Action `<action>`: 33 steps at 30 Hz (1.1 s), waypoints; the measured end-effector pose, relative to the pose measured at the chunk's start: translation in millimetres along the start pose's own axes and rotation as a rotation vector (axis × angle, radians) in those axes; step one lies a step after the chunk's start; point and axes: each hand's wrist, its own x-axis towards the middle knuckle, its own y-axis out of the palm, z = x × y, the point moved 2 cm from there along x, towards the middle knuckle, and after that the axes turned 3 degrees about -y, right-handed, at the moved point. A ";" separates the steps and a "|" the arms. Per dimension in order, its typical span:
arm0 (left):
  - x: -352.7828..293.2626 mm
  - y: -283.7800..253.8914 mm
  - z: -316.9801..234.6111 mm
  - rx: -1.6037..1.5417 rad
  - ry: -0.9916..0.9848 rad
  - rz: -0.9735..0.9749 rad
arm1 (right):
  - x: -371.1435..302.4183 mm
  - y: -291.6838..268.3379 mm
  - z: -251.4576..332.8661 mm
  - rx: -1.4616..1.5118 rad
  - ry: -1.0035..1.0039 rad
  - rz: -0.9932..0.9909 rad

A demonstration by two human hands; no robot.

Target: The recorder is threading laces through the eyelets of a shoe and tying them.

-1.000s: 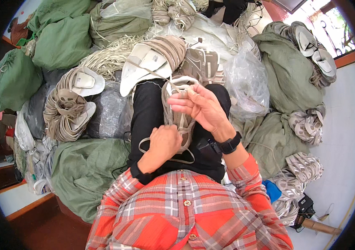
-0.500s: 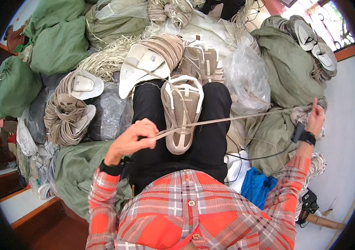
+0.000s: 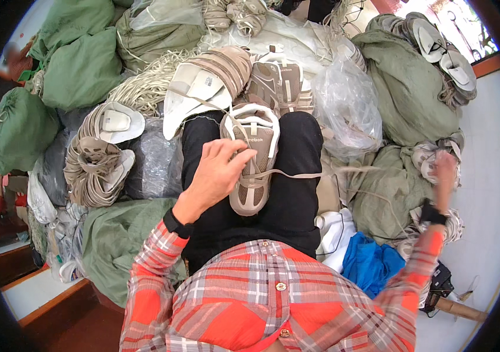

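A tan and white sneaker upper rests on my lap between my thighs, its rounded toe end toward me. My left hand is over its left side, thumb and fingertips drawn together near the opening; what they pinch, if anything, is hidden. A beige shoelace comes out of the upper and trails right across my thigh, its far part blurred. Off at the right, my right hand is smeared by motion, so its fingers cannot be read. Another stretch of lace loops over the upper toward the stack beyond.
Beyond my knees lie a stack of uppers and a bundle of pale laces. More stacked uppers sit at the left. Green sacks, a clear plastic bag and a blue cloth surround me.
My left hand has moved up and right onto the upper. The lace stretched taut between both hands now lies slacker to the right. My right hand has dropped slightly and blurred.
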 end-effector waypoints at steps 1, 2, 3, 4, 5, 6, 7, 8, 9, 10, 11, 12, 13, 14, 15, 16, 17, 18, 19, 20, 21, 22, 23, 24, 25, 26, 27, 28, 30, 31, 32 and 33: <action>16.1 7.3 -4.7 0.145 0.163 0.024 | -31.9 40.8 -5.2 -0.440 -0.669 0.022; 13.8 7.0 0.5 0.152 0.158 0.022 | -67.9 132.8 52.1 0.056 -0.285 0.158; 12.1 7.6 3.4 0.254 0.236 0.059 | -100.0 195.2 115.2 -0.166 -0.403 0.211; 13.9 10.7 5.3 0.341 0.327 0.093 | -126.8 233.6 174.8 -0.093 -0.582 0.274; 15.4 10.9 3.6 0.412 0.409 0.064 | -148.3 265.3 201.2 -0.003 -0.588 0.336; 16.1 9.4 3.1 0.405 0.422 0.059 | -160.5 287.9 214.3 0.080 -0.627 0.405; 13.0 7.6 2.4 0.371 0.485 0.161 | -170.4 302.1 214.5 0.039 -0.604 0.445; 9.8 4.2 2.6 0.340 0.551 0.266 | -179.6 310.7 209.4 0.001 -0.579 0.481; 3.4 -1.5 0.9 0.308 0.495 0.432 | -186.6 314.4 199.8 -0.058 -0.508 0.562; -6.1 -9.9 4.1 0.301 0.367 0.528 | -194.2 316.9 194.1 -0.114 -0.439 0.648; -16.5 -17.0 10.4 0.290 0.242 0.621 | -196.7 312.1 199.1 -0.096 -0.423 0.631; -31.6 -22.8 23.1 0.183 0.013 0.575 | -199.9 310.5 198.1 -0.096 -0.421 0.630; -49.9 -30.1 40.2 0.141 -0.140 0.498 | -202.6 309.3 198.9 -0.073 -0.406 0.619; -64.5 -33.2 59.2 0.142 -0.253 0.498 | -205.1 308.1 197.6 -0.055 -0.382 0.605; -69.8 -38.7 56.6 0.280 -0.149 0.319 | -207.8 309.8 196.4 -0.052 -0.392 0.580; -72.9 -43.2 51.8 0.411 -0.045 0.138 | -209.5 310.4 196.3 -0.055 -0.384 0.578; -69.7 -40.2 41.5 0.280 -0.063 0.081 | -210.1 311.9 197.2 -0.072 -0.395 0.585; -63.4 -32.4 25.1 0.148 -0.081 0.025 | -211.3 312.9 197.5 -0.090 -0.406 0.591; -55.4 -24.0 10.4 -0.084 -0.204 0.134 | -211.6 315.1 197.1 -0.087 -0.409 0.594; -44.5 -12.2 -1.4 -0.267 -0.241 0.178 | -211.7 317.0 194.9 -0.102 -0.409 0.575; -35.2 2.5 -7.3 -0.378 -0.233 0.164 | -211.0 318.5 194.1 -0.115 -0.409 0.555; -27.7 16.5 -11.3 -0.411 -0.223 0.165 | -209.9 320.2 194.5 -0.113 -0.413 0.555; -23.4 29.7 -11.3 -0.392 -0.215 0.159 | -208.7 321.2 195.6 -0.125 -0.424 0.549; -19.4 38.7 -10.3 -0.372 -0.207 0.152 | -206.7 322.6 197.1 -0.135 -0.435 0.543; -17.2 43.2 -10.0 -0.372 -0.203 0.154 | -206.4 324.6 195.8 -0.135 -0.434 0.539; -13.7 46.0 -8.3 -0.431 -0.255 0.167 | -204.5 327.0 195.0 -0.152 -0.422 0.525; -8.3 47.6 -6.5 -0.488 -0.303 0.178 | -201.0 329.1 196.7 -0.169 -0.413 0.510; -7.7 50.5 -7.4 -0.484 -0.299 0.178 | -202.5 331.4 199.6 -0.166 -0.414 0.505; -4.2 51.3 -7.7 -0.628 -0.458 0.228 | -200.1 333.7 210.6 -0.295 -0.410 0.481; -2.7 46.5 -9.1 -0.692 -0.571 0.309 | -196.6 329.3 213.7 -0.118 -0.369 0.435; -5.4 48.5 -5.4 -0.762 -0.505 0.263 | -195.5 333.2 205.2 -0.083 -0.301 0.463; -8.1 49.0 -0.9 -0.787 -0.496 0.291 | -199.5 332.5 205.6 -0.063 -0.302 0.449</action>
